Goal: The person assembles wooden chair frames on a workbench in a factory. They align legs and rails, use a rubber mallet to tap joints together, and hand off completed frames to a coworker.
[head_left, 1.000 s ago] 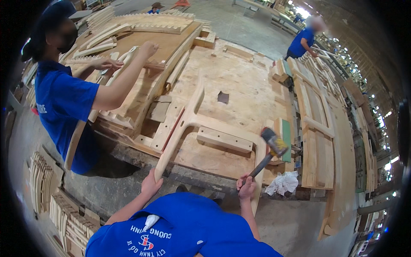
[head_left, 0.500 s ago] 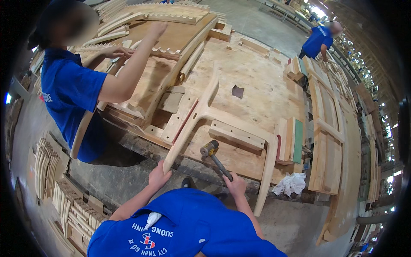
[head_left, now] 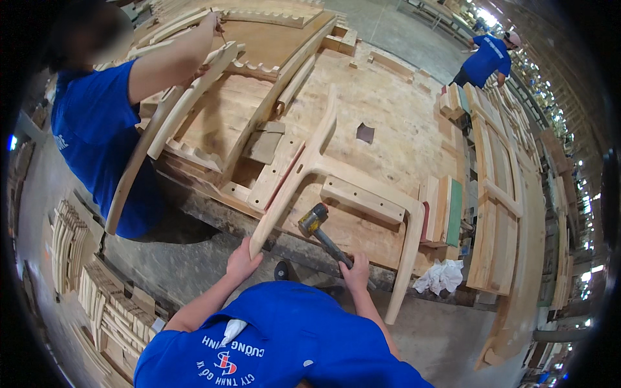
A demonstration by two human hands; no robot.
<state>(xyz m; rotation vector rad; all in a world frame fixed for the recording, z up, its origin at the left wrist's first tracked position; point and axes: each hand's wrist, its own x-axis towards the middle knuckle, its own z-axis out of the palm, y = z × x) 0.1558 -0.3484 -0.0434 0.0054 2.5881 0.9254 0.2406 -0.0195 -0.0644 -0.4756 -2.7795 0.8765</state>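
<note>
A pale wooden chair side frame [head_left: 362, 184] lies across the workbench between wooden blocks. Its two lower legs reach past the bench's near edge towards me. My left hand [head_left: 244, 260] is closed round the near end of the left leg. In my right hand [head_left: 356, 274] is a hammer [head_left: 330, 245], gripped by its dark handle. The hammer's thick head, dark with a yellow patch, hangs over the near part of the bench, inside the frame's opening. A drilled wooden block [head_left: 362, 201] lies on the bench behind the hammer, just inside the frame's crosspiece.
A co-worker [head_left: 103, 136] at the left handles long curved wooden pieces [head_left: 194, 97]. Padded blocks [head_left: 442, 210] stand at the bench's right, beside crumpled white paper [head_left: 440, 277]. Stacked wooden parts [head_left: 113, 310] lie lower left. Another person [head_left: 486, 59] works far right.
The hammer's head has turned and shifted slightly left in my right hand. My left hand keeps its hold on the leg. The co-worker now has another curved wooden piece raised.
</note>
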